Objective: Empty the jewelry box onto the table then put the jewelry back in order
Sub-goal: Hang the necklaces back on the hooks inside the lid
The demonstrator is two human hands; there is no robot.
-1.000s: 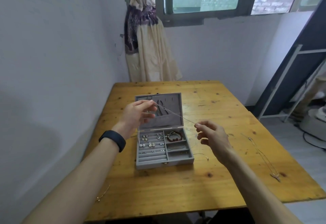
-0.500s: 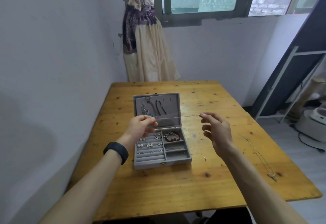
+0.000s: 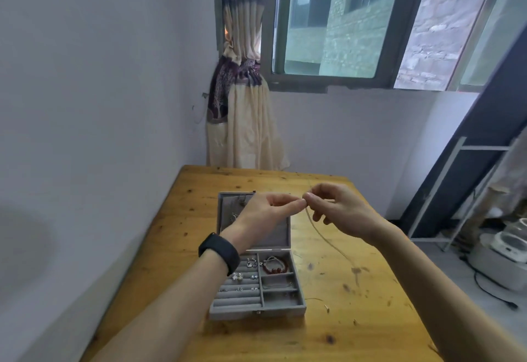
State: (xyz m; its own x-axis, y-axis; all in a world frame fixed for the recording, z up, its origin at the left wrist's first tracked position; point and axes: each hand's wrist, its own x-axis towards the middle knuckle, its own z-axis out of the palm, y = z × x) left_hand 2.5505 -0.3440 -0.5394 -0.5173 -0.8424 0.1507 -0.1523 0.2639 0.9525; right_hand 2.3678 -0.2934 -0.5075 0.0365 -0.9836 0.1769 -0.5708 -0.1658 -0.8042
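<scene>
A thin chain (image 3: 322,236) is pinched between the fingertips of the left hand (image 3: 266,212) and the right hand (image 3: 339,213), which meet tip to tip above the raised lid of the grey jewelry box (image 3: 258,309). Both pinches are narrow, closed on the chain. From the pinch the chain droops down and to the right toward the wooden table (image 3: 356,330), and a short end rises above the right fingers. Below the grip, the open box holds a red bead bracelet (image 3: 275,266) in its upper right compartment and small earrings (image 3: 238,276) in the ring rows on the left. The left wrist, with a black band (image 3: 219,253), covers part of the lid. Beyond the grip hang a tied curtain (image 3: 242,122) and a window (image 3: 356,19). No writing is readable.
</scene>
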